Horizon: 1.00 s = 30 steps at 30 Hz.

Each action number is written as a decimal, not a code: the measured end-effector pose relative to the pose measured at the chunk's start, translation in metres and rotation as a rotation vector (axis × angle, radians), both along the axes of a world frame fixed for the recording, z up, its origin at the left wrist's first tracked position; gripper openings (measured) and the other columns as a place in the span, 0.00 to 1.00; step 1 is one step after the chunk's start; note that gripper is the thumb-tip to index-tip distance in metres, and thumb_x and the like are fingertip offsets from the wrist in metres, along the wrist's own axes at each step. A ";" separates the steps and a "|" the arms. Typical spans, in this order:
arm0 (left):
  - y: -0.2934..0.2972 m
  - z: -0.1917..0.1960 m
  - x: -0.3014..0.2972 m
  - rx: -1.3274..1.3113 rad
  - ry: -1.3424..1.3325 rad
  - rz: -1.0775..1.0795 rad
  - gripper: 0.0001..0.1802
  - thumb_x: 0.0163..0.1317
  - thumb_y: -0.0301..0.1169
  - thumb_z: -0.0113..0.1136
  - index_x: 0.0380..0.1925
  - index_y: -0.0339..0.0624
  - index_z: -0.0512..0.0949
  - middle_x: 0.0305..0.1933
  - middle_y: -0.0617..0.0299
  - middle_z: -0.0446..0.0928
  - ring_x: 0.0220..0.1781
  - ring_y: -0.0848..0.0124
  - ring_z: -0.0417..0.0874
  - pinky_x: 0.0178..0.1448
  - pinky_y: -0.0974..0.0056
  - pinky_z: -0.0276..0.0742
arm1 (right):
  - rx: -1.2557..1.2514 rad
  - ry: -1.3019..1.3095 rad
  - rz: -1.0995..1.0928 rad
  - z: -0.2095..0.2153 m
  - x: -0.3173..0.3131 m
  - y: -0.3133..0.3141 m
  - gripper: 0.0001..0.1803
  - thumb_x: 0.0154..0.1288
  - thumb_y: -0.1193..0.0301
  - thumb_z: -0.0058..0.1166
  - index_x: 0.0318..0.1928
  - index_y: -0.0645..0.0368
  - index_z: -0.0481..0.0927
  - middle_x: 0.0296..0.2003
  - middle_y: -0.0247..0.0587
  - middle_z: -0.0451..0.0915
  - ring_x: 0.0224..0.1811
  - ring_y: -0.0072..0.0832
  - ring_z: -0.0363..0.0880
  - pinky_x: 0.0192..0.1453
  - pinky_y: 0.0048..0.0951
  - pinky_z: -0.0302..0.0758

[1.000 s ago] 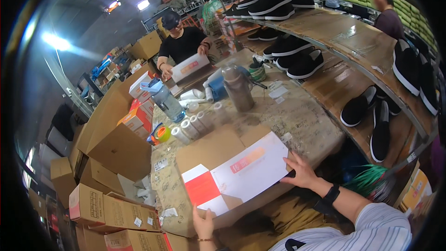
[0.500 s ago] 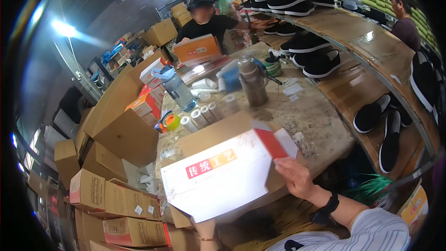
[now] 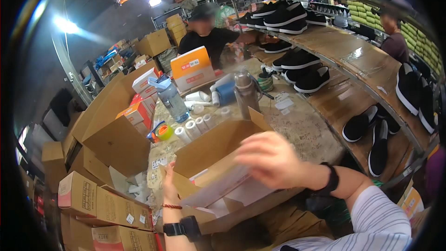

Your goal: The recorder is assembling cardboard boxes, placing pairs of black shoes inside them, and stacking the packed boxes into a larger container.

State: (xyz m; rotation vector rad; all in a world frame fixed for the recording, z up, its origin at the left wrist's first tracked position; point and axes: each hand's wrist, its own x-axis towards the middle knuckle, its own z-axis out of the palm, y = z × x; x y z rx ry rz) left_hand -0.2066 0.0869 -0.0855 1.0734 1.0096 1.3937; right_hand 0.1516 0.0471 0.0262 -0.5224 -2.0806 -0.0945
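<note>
In the head view, left hand [image 3: 170, 189] lies upright against the left end of the carton [image 3: 209, 152]; how tightly, I cannot tell. Blurred, the right hand [image 3: 274, 162] hangs half-curled at the near wall, contact unclear. What was a tilted white panel is now raised walls around an open top; I judge the folding well along. White outside, brown within, the carton sits on the near side of the flask [image 3: 246, 93].
</note>
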 end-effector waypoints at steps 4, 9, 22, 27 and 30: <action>0.000 0.010 0.019 0.008 0.107 -0.006 0.31 0.68 0.51 0.51 0.59 0.36 0.66 0.52 0.59 0.74 0.52 0.71 0.74 0.55 0.66 0.70 | -0.209 -0.125 -0.062 -0.068 -0.037 0.077 0.13 0.61 0.68 0.54 0.45 0.57 0.81 0.39 0.42 0.82 0.47 0.39 0.78 0.53 0.38 0.70; 0.001 -0.017 0.000 0.137 0.480 0.163 0.48 0.58 0.53 0.63 0.69 0.39 0.53 0.59 0.53 0.70 0.59 0.67 0.71 0.63 0.65 0.65 | -0.484 -0.150 -0.060 -0.085 -0.060 0.102 0.14 0.62 0.64 0.52 0.38 0.60 0.84 0.33 0.50 0.83 0.37 0.49 0.81 0.47 0.42 0.75; -0.013 0.029 0.060 -0.053 1.094 0.313 0.61 0.37 0.38 0.78 0.70 0.50 0.49 0.62 0.43 0.66 0.62 0.50 0.70 0.65 0.51 0.66 | -0.159 0.503 -0.160 -0.067 0.033 0.115 0.09 0.62 0.67 0.58 0.41 0.55 0.79 0.41 0.39 0.78 0.43 0.32 0.76 0.51 0.35 0.72; -0.006 0.012 0.071 0.423 0.983 0.413 0.49 0.43 0.38 0.76 0.66 0.46 0.60 0.60 0.48 0.68 0.61 0.54 0.71 0.64 0.54 0.67 | -0.926 0.605 -0.052 -0.140 0.033 0.124 0.30 0.59 0.72 0.59 0.62 0.60 0.65 0.49 0.41 0.74 0.51 0.29 0.73 0.58 0.35 0.70; 0.005 -0.026 0.029 0.439 0.631 0.210 0.36 0.44 0.35 0.75 0.57 0.44 0.73 0.59 0.52 0.68 0.59 0.57 0.72 0.63 0.57 0.68 | -0.850 0.430 -0.033 -0.121 0.021 0.112 0.37 0.56 0.73 0.60 0.66 0.58 0.62 0.53 0.48 0.72 0.58 0.36 0.70 0.63 0.35 0.67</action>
